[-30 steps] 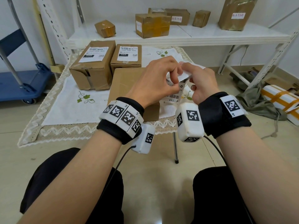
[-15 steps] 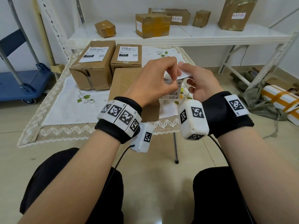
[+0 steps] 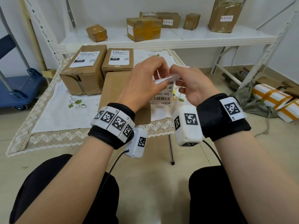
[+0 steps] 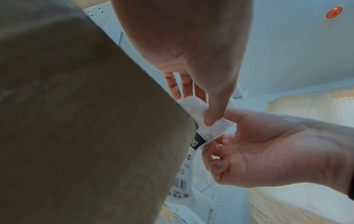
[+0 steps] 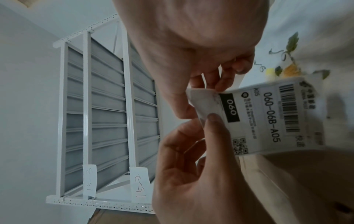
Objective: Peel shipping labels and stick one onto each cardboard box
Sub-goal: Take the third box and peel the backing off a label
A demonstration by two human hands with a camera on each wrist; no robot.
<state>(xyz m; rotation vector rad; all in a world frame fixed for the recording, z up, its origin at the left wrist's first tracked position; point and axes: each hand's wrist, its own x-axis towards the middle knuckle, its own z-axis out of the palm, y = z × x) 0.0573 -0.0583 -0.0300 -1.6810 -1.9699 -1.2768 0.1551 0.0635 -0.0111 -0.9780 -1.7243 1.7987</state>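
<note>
Both hands hold a white shipping label (image 3: 163,96) printed with a barcode, above the near right corner of a bare cardboard box (image 3: 113,88). My left hand (image 3: 161,80) pinches the label's folded top edge, thumb (image 4: 213,116) on the blank strip. My right hand (image 3: 178,79) pinches the same edge from the right. In the right wrist view the label (image 5: 268,115) reads 060-06B-A05, with both thumbs at its end. Two boxes behind it, a large one (image 3: 82,73) and a smaller one (image 3: 118,62), each carry a label on top.
The boxes stand on a small table with a white embroidered cloth (image 3: 53,110). Behind it a white shelf (image 3: 178,38) holds several taped boxes. A blue cart (image 3: 17,88) stands at the left. White parcels with orange tape (image 3: 273,101) lie on the floor at the right.
Both hands stayed over the bare box. The label's top edge has folded over between the fingers, and more of its printed face now hangs below them.
</note>
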